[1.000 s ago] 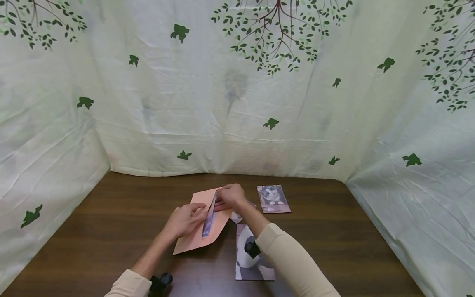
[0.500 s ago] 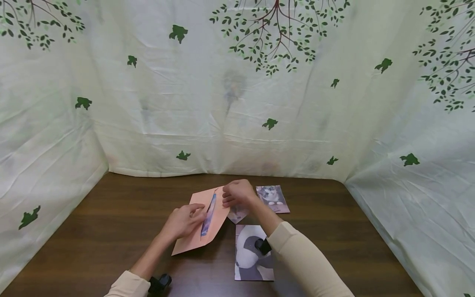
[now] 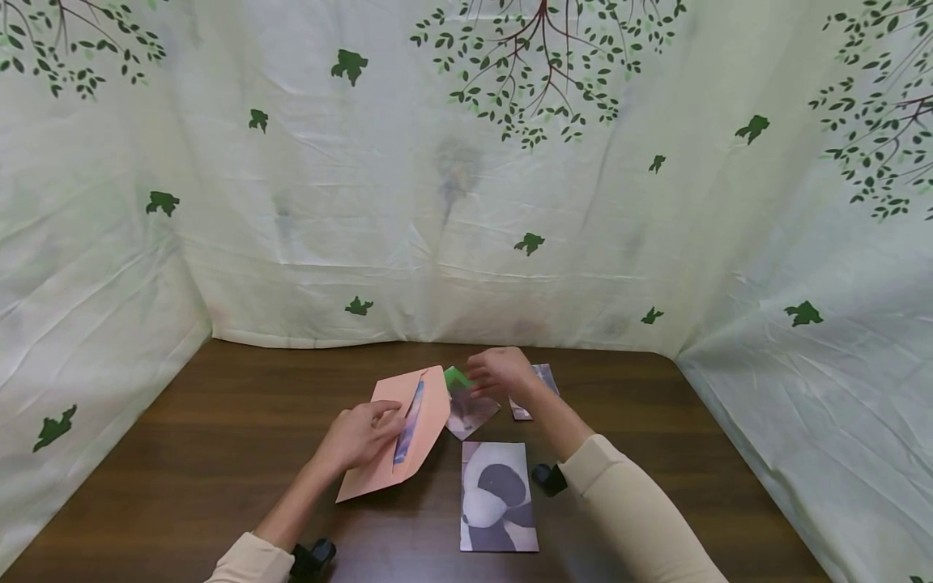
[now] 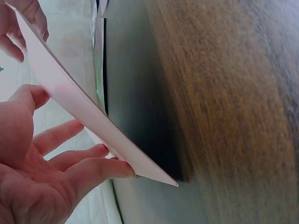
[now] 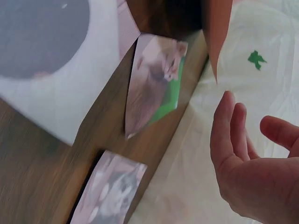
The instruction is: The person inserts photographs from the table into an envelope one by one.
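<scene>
A peach envelope is tilted above the table in the head view, its flap side up. A bluish-purple strip shows through its opening. My left hand holds the envelope at its left side; in the left wrist view the thumb and fingers pinch its lower edge. To the envelope's right, my right hand hovers with relaxed fingers and nothing in them. Below that hand lies a picture card with a green part, partly covered by the envelope. The right wrist view shows an animal on this card.
A larger panda picture card lies nearer the front of the brown table. Behind my right wrist is a cat picture card, partly hidden. A white curtain with leaf prints hangs around the table.
My right hand has left the envelope and moved right, its fingers loosening. The green-and-purple picture card is now more exposed. The left hand keeps the envelope nearly still.
</scene>
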